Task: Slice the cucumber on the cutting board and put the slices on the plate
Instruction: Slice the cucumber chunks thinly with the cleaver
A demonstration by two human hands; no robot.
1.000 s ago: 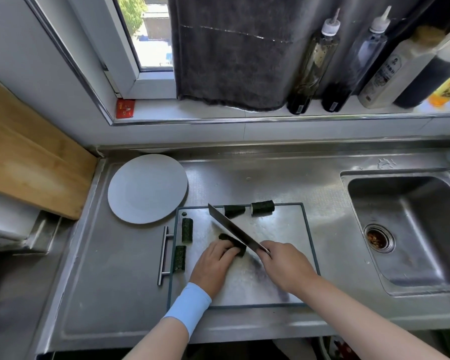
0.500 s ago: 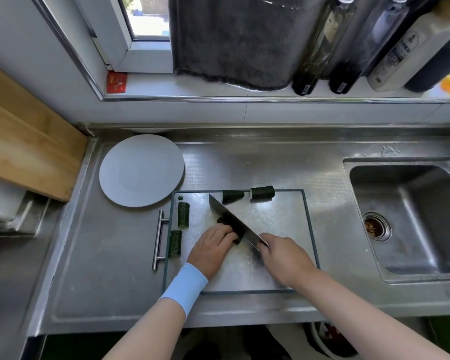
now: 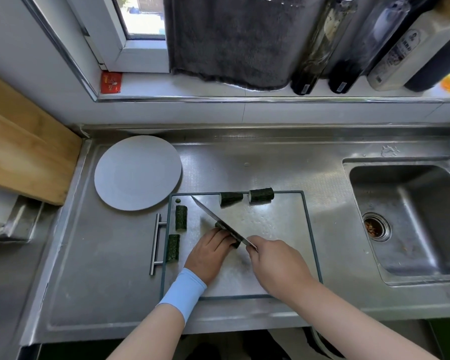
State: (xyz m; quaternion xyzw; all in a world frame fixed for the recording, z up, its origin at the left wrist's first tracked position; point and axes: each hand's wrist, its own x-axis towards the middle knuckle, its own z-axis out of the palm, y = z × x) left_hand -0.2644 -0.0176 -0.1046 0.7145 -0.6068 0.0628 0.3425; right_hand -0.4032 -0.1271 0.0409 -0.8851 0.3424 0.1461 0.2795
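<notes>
**Cutting the pinned cucumber piece**

The left grip [image 3: 208, 255] curls over the cucumber piece [image 3: 235, 244], pinning it to the cutting board [image 3: 270, 229]. The right grip [image 3: 276, 261] is wrapped round the knife [image 3: 218, 222], its blade across the piece. Tuck the fingertips back and press straight down. The plate [image 3: 138, 172] sits well beyond the left grip.

One wide-angle head view looks forward and steeply down, close above the cutting board [image 3: 276, 229], taking in the steel table [image 3: 102, 268] from its near edge to the window sill [image 3: 218, 90].
</notes>
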